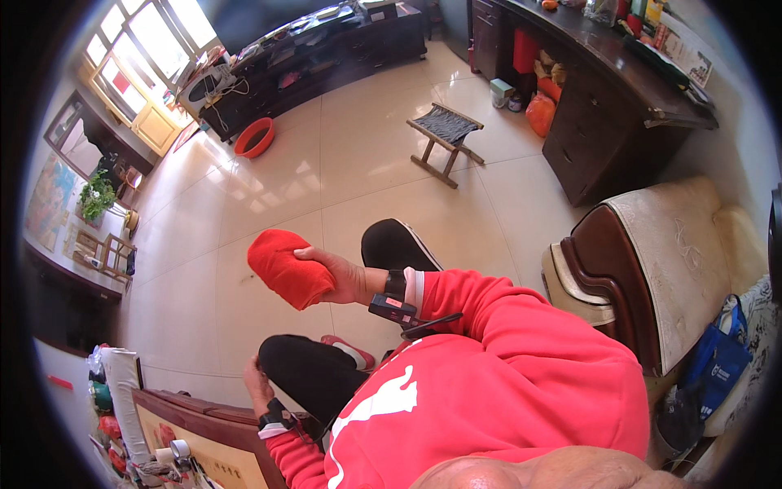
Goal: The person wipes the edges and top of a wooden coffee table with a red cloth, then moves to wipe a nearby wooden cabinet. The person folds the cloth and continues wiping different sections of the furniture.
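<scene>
A folded red cloth (290, 269) is gripped in my right hand (342, 275), the thumb lying on top of it. This hand is held out over the tiled floor, in front of my knees. Down at the left, my left hand (259, 382) rests against the outer side of my left knee (287, 354); its fingers are partly hidden, and no object shows in it. Both wrists wear black straps, and a small black device (393, 310) with a cable sits on the right one.
A folding stool (446, 131) stands ahead on the floor, with an orange-red basin (255, 139) farther left. At the right are a dark wooden desk (611, 122) and an armchair (666, 263). A wood-framed table (201, 422) holding tape stands close on the left.
</scene>
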Demonstrator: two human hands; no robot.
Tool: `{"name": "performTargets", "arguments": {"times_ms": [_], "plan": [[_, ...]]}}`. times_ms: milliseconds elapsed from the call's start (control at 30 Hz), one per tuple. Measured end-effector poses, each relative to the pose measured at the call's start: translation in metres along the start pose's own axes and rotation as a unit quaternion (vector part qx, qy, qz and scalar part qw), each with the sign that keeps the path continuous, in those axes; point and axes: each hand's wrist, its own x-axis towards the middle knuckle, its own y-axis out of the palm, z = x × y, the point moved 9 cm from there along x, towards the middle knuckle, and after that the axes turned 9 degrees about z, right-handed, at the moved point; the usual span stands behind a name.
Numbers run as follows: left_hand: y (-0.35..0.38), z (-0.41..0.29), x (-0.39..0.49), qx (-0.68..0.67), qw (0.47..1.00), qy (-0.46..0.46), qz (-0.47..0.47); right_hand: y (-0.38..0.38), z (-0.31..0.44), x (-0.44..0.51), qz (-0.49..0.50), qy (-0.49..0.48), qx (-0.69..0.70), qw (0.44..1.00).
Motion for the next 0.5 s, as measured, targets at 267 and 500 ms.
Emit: {"name": "performTargets", "arguments": {"times_ms": [267, 500], "plan": [[0.181, -0.097, -0.035, 0.130, 0.961, 0.057, 0.239, 0.015, -0.003, 0.039, 0.001, 0.038, -0.044, 0.998], [0.249, 0.221, -0.052, 0.116, 0.767, -0.490, 0.399, -0.025, 0.031, 0.033, -0.021, 0.031, -0.030, 0.999]]}}
